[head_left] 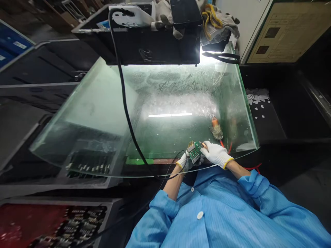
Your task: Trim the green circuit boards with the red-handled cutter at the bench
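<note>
Low in the glass-walled enclosure, a green circuit board (194, 152) with pale connectors and gold-coloured pins is held tilted. My left hand (184, 162), in a white knit glove with a yellow cuff, grips the board from the left and below. At the board's right edge is my right hand (216, 153), gloved likewise, its fingers closed around a small brownish piece that I cannot make out. A thin dark cord runs past my left wrist. Beyond my right hand lies an orange-handled thing with a frayed, bristly end (216, 131).
The glass pane (88, 171) curves over my forearms, and a thick black cable (124, 100) hangs across it. A black box (160, 46) on top carries loose gloves (218, 24). Trays of boards (80, 224) stand at left; small white pieces (257, 95) lie at right.
</note>
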Tool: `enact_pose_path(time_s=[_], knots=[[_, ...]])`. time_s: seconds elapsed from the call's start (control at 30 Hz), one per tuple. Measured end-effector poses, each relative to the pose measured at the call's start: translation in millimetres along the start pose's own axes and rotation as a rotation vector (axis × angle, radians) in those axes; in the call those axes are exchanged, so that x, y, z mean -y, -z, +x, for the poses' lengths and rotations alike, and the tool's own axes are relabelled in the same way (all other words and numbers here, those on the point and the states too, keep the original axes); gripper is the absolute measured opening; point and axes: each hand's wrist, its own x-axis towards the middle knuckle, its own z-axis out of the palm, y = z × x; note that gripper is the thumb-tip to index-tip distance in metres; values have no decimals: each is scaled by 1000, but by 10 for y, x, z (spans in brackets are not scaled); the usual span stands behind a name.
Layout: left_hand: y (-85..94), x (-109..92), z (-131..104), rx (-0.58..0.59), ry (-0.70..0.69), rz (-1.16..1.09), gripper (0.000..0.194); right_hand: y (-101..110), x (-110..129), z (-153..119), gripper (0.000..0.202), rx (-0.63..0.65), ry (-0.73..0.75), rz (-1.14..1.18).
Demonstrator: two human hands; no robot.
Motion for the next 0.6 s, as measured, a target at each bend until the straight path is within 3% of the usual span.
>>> enact_pose_path(time_s=[0.17, 0.23, 0.6], knots=[[-263, -49, 111, -174, -425, -182, 38, 26, 95, -36, 44, 9, -19, -19], [-303, -29, 171, -233, -523, -203, 39, 0, 158, -31, 46, 10, 4, -47], [-161, 31, 331, -276, -637, -86, 40, -80, 308, 71, 51, 5, -13, -86]])
